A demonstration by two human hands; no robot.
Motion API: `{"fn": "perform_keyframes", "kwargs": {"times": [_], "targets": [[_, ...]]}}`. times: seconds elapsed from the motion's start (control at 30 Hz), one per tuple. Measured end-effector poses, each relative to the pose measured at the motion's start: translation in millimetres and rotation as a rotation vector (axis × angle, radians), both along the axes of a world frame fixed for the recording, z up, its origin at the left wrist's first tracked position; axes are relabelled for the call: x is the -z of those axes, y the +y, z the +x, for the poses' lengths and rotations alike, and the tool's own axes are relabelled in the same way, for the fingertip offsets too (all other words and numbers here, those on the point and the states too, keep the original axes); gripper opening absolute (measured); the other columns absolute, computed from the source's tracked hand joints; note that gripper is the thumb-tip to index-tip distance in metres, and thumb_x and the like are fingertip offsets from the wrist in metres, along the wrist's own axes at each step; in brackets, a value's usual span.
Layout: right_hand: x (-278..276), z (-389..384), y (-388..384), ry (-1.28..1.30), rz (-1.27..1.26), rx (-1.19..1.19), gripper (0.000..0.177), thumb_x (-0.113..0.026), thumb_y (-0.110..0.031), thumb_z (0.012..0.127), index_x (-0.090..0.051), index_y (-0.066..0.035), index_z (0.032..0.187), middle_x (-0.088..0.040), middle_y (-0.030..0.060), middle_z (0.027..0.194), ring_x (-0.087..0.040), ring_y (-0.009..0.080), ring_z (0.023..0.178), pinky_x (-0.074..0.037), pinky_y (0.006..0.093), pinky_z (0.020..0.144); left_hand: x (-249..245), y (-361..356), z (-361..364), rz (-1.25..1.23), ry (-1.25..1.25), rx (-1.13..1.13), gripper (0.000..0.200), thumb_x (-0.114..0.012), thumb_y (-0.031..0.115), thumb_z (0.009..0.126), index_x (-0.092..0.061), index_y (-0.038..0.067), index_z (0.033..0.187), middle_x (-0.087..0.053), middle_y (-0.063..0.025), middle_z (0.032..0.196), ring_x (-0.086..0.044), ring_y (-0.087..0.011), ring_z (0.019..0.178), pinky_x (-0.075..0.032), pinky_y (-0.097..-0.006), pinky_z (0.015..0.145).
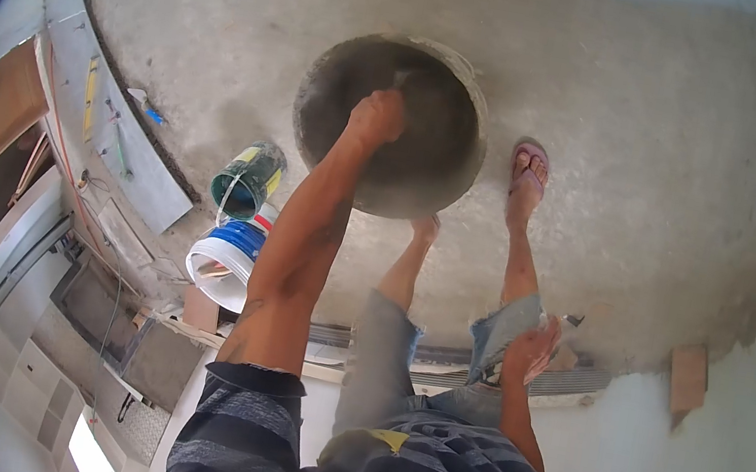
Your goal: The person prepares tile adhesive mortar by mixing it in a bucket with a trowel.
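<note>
A round, dark tub (470,76) with a pale, crusted rim sits on the floor in front of me. My left hand (378,116) reaches over it, fingers closed in a fist. A blurred greyish shape (402,77) shows just beyond the fist, too smeared to name. Inside the tub is a dark grey surface. At my right knee, my right hand (531,350) is curled, with whitish smears on its fingers. A small dark-tipped piece (574,320) sticks out past it; most of whatever it holds is hidden.
Left of my arm stand a green bucket (247,179) and a white-and-blue bucket (224,260). My sandaled foot (530,166) is right of the tub. A long grey panel (122,123) carries a yellow level (90,98) and small tools. A brick-coloured block (687,378) lies at right.
</note>
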State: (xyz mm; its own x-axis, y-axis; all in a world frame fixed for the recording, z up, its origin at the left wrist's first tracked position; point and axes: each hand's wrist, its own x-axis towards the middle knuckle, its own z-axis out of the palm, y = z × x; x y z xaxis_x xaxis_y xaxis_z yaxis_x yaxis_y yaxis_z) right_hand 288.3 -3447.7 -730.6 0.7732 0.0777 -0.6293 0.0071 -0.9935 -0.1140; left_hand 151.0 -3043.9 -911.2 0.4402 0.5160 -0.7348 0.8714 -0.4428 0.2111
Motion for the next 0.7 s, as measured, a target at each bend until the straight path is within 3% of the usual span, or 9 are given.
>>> {"fn": "perform_keyframes", "kwargs": {"times": [0.03,0.1,0.2,0.27,0.33,0.47,0.57,0.67,0.7], "targets": [[7.8,0.4,-11.6,-0.032,0.044,-0.018,0.038,-0.043,-0.006,0.085,-0.046,-0.006,0.123,-0.048,0.0156,0.125,-0.046,0.0355,0.115,-0.039,0.0439,0.091,-2.7,-6.9,1.0,-0.024,0.04,-0.016,0.022,-0.051,0.013,0.079,-0.064,0.004,0.094,-0.064,-0.0207,0.096,-0.062,-0.0388,0.093,-0.051,-0.0442,0.08],[16.2,-2.9,-25.2,-0.191,0.0,-0.291,0.037,-0.042,-0.003,0.083,-0.048,-0.006,0.119,-0.05,0.0158,0.118,-0.05,0.037,0.109,-0.041,0.0447,0.086,-10.0,-15.9,-1.1,-0.061,0.087,0.007,0.022,-0.05,0.013,0.08,-0.064,0.004,0.094,-0.064,-0.0211,0.096,-0.061,-0.0394,0.094,-0.051,-0.0441,0.081],[9.7,-9.5,-11.7,-0.111,-0.151,-0.166,0.033,-0.042,-0.003,0.082,-0.051,-0.006,0.114,-0.053,0.0159,0.112,-0.053,0.0378,0.102,-0.041,0.0463,0.082,-16.4,-12.5,-15.4,-0.044,0.106,0.026,0.022,-0.049,0.012,0.079,-0.064,0.004,0.093,-0.064,-0.0234,0.095,-0.062,-0.0393,0.093,-0.051,-0.0436,0.081],[8.4,-15.3,-20.4,-0.056,-0.063,-0.067,0.03,-0.041,-0.004,0.083,-0.052,-0.007,0.111,-0.053,0.0155,0.109,-0.053,0.0369,0.1,-0.042,0.0461,0.081,-21.9,-21.1,-31.1,0.002,0.134,-0.122,0.022,-0.05,0.012,0.079,-0.064,0.003,0.093,-0.064,-0.0244,0.095,-0.062,-0.039,0.092,-0.051,-0.0436,0.081],[9.3,-20.1,-27.0,-0.037,0.039,-0.034,0.029,-0.041,-0.005,0.083,-0.053,-0.008,0.109,-0.054,0.0153,0.107,-0.054,0.0361,0.099,-0.042,0.046,0.08,-26.6,-24.8,-42.4,0.012,0.177,-0.103,0.023,-0.051,0.013,0.078,-0.064,0.002,0.094,-0.064,-0.0243,0.094,-0.062,-0.039,0.091,-0.051,-0.0434,0.08],[4.6,-17.4,-15.3,-0.104,-0.032,-0.123,0.027,-0.04,-0.007,0.084,-0.054,-0.009,0.107,-0.055,0.0147,0.106,-0.054,0.0356,0.098,-0.042,0.0459,0.08,10.6,-33.0,-67.3,0.03,0.121,-0.051,0.026,-0.051,0.015,0.078,-0.063,0.0,0.096,-0.064,-0.0251,0.092,-0.063,-0.0392,0.088,-0.052,-0.0436,0.076],[6.0,-9.9,-11.7,-0.106,-0.155,-0.182,0.027,-0.041,-0.007,0.085,-0.055,-0.009,0.108,-0.055,0.014,0.107,-0.054,0.0357,0.098,-0.043,0.0452,0.08,29.3,-47.7,-72.9,-0.044,0.2,-0.204,0.024,-0.052,0.015,0.077,-0.064,0.0,0.091,-0.064,-0.0231,0.089,-0.065,-0.0375,0.084,-0.053,-0.0439,0.074],[-13.3,-10.4,6.2,-0.06,-0.082,-0.214,0.029,-0.041,-0.007,0.085,-0.055,-0.009,0.111,-0.055,0.014,0.109,-0.055,0.0354,0.1,-0.043,0.0443,0.08,42.2,-48.2,-69.6,-0.162,0.144,0.578,0.02,-0.055,0.014,0.074,-0.066,0.0,0.083,-0.065,-0.0198,0.083,-0.065,-0.0366,0.081,-0.053,-0.0422,0.073],[-15.0,-10.1,6.5,-0.056,-0.094,-0.208,0.03,-0.041,-0.007,0.086,-0.054,-0.009,0.112,-0.055,0.0141,0.11,-0.054,0.0354,0.101,-0.044,0.0444,0.08,46.6,-56.8,-73.7,-0.118,0.081,0.547,0.018,-0.059,0.016,0.07,-0.065,0.0,0.076,-0.064,-0.0184,0.078,-0.065,-0.036,0.077,-0.053,-0.0415,0.069]]}}
